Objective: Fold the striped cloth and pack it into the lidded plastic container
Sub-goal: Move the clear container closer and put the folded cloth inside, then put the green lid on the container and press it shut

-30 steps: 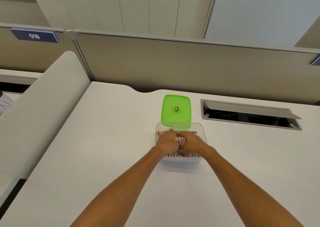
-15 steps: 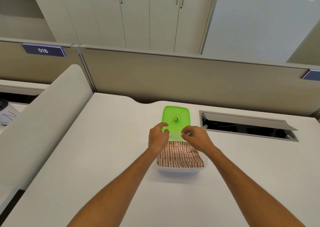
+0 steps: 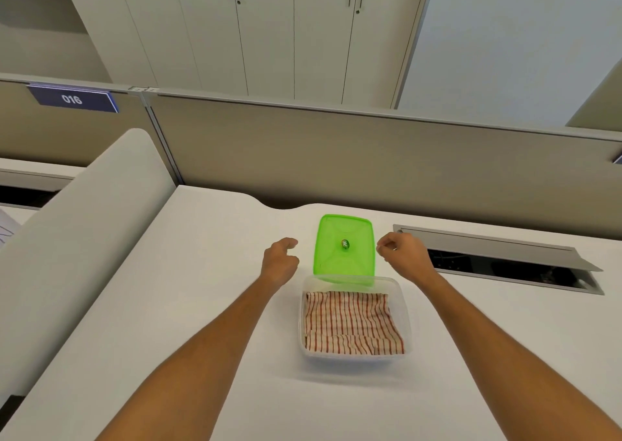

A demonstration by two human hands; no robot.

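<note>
The red-and-cream striped cloth (image 3: 351, 321) lies folded inside the clear plastic container (image 3: 405, 309) on the white desk. Just behind the container rests the green lid (image 3: 336, 260), its near edge overlapping the container's far rim. My left hand (image 3: 279, 260) hovers left of the lid, fingers loosely curled and apart, holding nothing. To the right of the lid, my right hand (image 3: 402, 255) is also empty, its fingers curled. Neither hand touches the lid.
An open cable hatch (image 3: 498, 262) with a raised flap cuts into the desk (image 3: 168, 306) at the right. A beige partition (image 3: 336, 157) runs along the back and a curved white divider (image 3: 77, 238) borders the left.
Both hands left the cloth in the container, rose to the lid's near edge, then spread apart to either side of the lid. The camera tilted upward.
</note>
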